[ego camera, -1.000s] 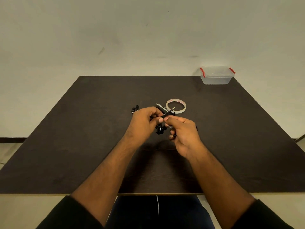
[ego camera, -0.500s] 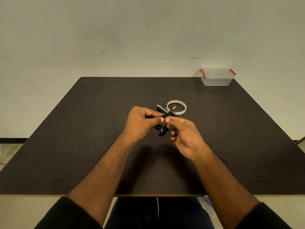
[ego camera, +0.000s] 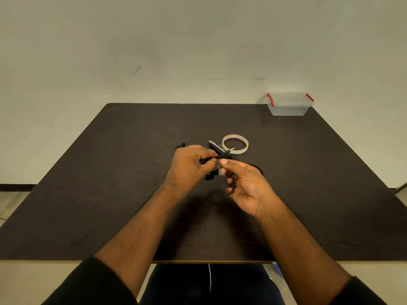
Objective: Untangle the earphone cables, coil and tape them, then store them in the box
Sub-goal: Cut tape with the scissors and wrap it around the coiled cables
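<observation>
My left hand (ego camera: 191,165) fingers are clenched round the coiled black earphone cable (ego camera: 220,157), held above the dark desk (ego camera: 110,183). My right hand (ego camera: 244,183) pinches a short clear strip of tape (ego camera: 221,170) against the coil. Judgement: the taping step is in hand; I should keep the coil tight and wrap the strip fully round, pressing the ends flat. Beyond lie the white tape roll (ego camera: 235,144) and a small blade-like cutter (ego camera: 214,146). The lidded clear plastic box with red clips (ego camera: 288,104) stands well apart at the far right corner.
</observation>
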